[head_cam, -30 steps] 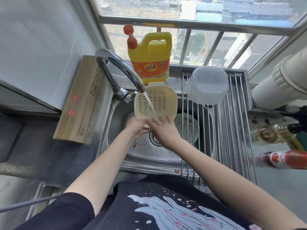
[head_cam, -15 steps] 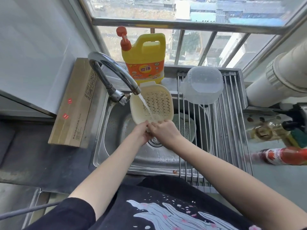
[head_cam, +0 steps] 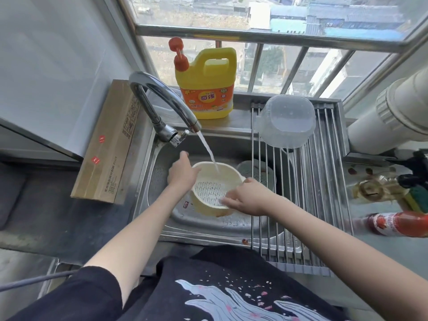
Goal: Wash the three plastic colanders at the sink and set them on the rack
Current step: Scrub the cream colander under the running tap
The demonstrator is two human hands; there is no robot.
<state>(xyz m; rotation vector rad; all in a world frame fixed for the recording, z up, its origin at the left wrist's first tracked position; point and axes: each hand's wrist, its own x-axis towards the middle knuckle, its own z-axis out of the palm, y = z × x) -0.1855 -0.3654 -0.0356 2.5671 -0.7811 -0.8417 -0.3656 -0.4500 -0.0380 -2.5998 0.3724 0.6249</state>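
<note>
— Head view, left to right?
— My left hand (head_cam: pixel 181 176) grips the cream colander's (head_cam: pixel 212 189) left rim in the sink (head_cam: pixel 148 181), under the tap (head_cam: pixel 162 100) stream. My right hand (head_cam: pixel 249 198) pinches its near-right rim. Far right, a clear colander (head_cam: pixel 287 120) lies upturned on the rack (head_cam: pixel 324 181).

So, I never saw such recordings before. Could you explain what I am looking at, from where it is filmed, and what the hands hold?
No robot here: a head-worn camera looks down at a person's arms. Left hand and right hand grip a cream colander in the steel sink, under water from the faucet. Another colander lies behind it. A clear tub sits upside down on the rack. A yellow detergent jug stands on the sill.
</note>
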